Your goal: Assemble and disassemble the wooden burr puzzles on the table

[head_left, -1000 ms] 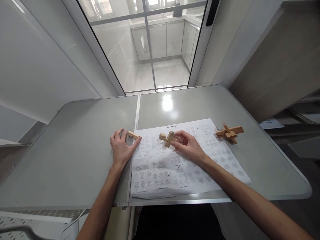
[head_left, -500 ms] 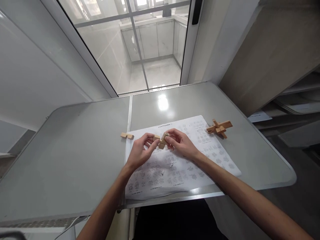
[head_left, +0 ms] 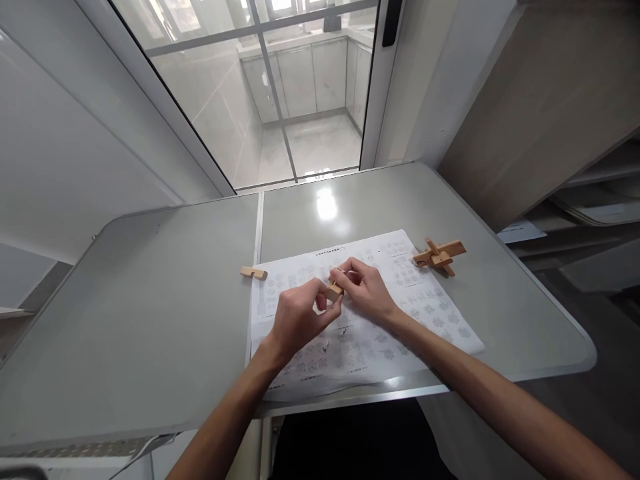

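Small wooden blocks are held between my two hands above a printed sheet. My left hand pinches them from the left, thumb below and fingers above. From the right, my right hand has its thumb and fingers closed on them and covers part of them. How the blocks fit together is hidden by my fingers. A notched wooden piece lies at the sheet's left edge. At the sheet's right edge rests a crossed assembly of wooden pieces.
The grey table has a seam left of the sheet. Two small torn spots or scraps show on the sheet below my hands. Beyond the table stands a glazed door, with shelves at the right.
My left hand has moved right and turned inward, closing in on the blocks at my right hand. The separate small block at its fingertips no longer shows apart.
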Tool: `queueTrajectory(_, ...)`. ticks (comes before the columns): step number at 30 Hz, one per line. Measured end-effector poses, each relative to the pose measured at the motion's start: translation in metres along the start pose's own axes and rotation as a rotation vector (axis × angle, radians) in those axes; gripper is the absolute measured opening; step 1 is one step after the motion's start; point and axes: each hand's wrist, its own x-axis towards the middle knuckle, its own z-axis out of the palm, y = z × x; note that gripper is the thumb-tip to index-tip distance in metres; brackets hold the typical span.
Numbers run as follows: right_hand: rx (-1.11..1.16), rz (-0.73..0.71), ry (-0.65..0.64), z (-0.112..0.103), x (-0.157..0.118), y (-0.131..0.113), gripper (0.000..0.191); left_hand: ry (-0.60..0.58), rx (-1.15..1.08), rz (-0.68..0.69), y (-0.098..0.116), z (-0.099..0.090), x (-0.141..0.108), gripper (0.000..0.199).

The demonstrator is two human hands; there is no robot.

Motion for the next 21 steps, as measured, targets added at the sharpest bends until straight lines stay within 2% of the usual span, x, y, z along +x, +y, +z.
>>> queueTrajectory(4, -0.087, 0.02, 0.119, 0.0, 0.0, 0.001, 0.045, 0.03, 0.184, 0.18, 0.007, 0.008, 0.006, 0.025)
queueTrajectory(7, -0.258, 0.007, 0.206, 0.0, -0.001, 0.0, 0.049, 0.027, 0.231, 0.221, 0.012, 0.01, 0.006, 0.025)
queueTrajectory(9, -0.302, 0.016, 0.22, 0.0, -0.002, 0.0, 0.05, 0.003, 0.277, 0.237, 0.013, 0.011, 0.004, 0.025)
queueTrajectory(13, -0.25, 0.061, 0.232, 0.003, -0.003, 0.001, 0.053, -0.064, 0.324, 0.27, 0.01, 0.01, 0.004, 0.024)
queueTrajectory(21, -0.178, 0.126, 0.293, -0.004, 0.005, 0.009, 0.058, -0.23, 0.234, 0.383, 0.015, 0.009, 0.013, 0.027)
